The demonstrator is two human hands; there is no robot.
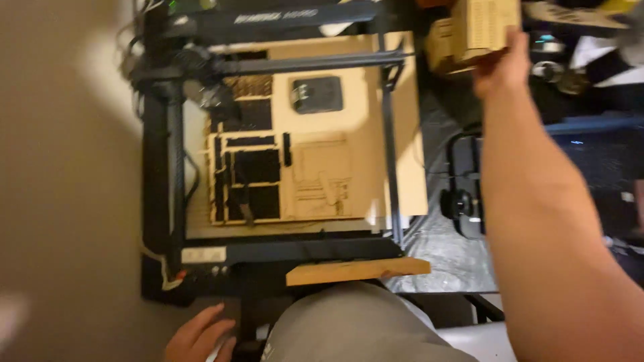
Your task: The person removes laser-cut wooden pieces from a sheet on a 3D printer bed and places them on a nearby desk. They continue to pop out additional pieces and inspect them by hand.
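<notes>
Right hand [500,70] is gripping a small wooden box [477,30], lifting it clear of the cutter frame [392,147]. Left hand [201,335] is resting loosely open on the frame's front edge, bracing, holding nothing.

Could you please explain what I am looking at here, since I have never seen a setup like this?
This single picture comes from a camera worn on a person's head, looking down. In the middle stands a dark metal frame machine with rails over a thin wooden sheet; rectangular shapes have been cut out of the sheet, leaving dark openings. A small dark block lies on the sheet. A loose wooden strip rests at the frame's near edge. The right hand reaches far forward and touches a small pale wooden box-like piece; the blur hides whether it grips it. The left hand rests low by the frame, holding nothing.
</notes>
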